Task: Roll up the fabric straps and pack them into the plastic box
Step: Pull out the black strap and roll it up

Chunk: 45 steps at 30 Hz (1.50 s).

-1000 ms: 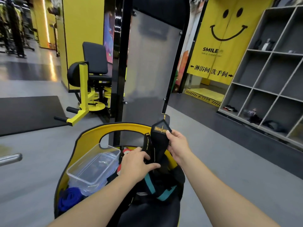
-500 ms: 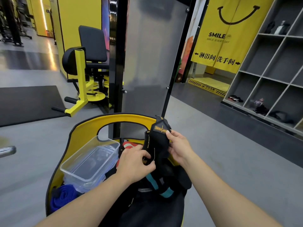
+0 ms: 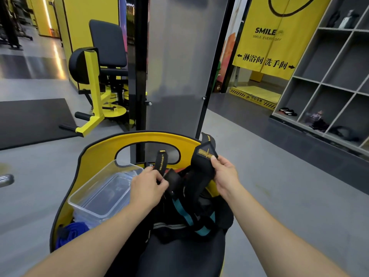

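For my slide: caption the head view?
Both hands pull apart black straps beside clear plastic box.

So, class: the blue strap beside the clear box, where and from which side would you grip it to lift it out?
Grip the blue strap across its bunched upper folds, coming from above and from the left. It lies low in the yellow seat's corner, with the plastic box over its far side and the left hand's forearm to its right. Its lower part is hidden.

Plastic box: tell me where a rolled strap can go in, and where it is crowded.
The plastic box looks bare inside. Beside it, the black strap, held by left hand and right hand, and the teal-striped strap crowd the seat.
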### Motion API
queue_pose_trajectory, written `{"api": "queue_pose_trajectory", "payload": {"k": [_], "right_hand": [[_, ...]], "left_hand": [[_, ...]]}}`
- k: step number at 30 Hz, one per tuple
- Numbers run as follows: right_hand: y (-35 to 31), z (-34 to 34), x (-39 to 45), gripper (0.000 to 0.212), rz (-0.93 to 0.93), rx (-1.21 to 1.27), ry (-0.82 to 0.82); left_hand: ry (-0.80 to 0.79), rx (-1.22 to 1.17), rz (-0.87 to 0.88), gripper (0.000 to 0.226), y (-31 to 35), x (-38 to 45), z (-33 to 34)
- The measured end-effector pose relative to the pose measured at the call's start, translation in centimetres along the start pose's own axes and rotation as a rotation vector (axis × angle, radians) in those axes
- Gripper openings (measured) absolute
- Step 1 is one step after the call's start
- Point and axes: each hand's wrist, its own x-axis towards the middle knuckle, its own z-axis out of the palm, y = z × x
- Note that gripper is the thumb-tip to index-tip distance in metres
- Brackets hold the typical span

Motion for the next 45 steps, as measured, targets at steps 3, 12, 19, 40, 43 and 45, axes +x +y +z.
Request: {"api": "queue_pose_trajectory", "payload": {"k": [3,12,19,40,43,45], "right_hand": [[-0.8,-1.0,0.5,0.021,-0.031,0.01,0.044],[-3.4,-0.4,-1.4,0.013,-0.073,-0.077,-0.056],[-7.8,0.1,-6.5,0.014,-0.166,-0.126,-0.133],[-19.2,2.3,-32.4,0.018,-0.502,0.009,-0.394],[-21.3,1.3,-34.8,0.02,-0.521,0.066,-0.451],[-22.4,1.7,-36.1,0.02,-0.546,0.087,-0.474]], "left_hand": [[0.011,0.05,-0.112,0.015,-2.4,1.1,-0.5],[0.059,-0.124,-0.216,0.016,-1.5,4.4,-4.7],[-0.055,-0.504,-0.106,0.061,0.8,0.2,-13.5],[-0.058,-1.223,-0.16,0.042,14.6,-14.8,-33.5],[-0.025,-1.201,-0.106,0.033,15.7,-16.0,-35.5],[-0.041,-1.17,-0.056,0.032,16.4,-16.8,-36.5]]}}
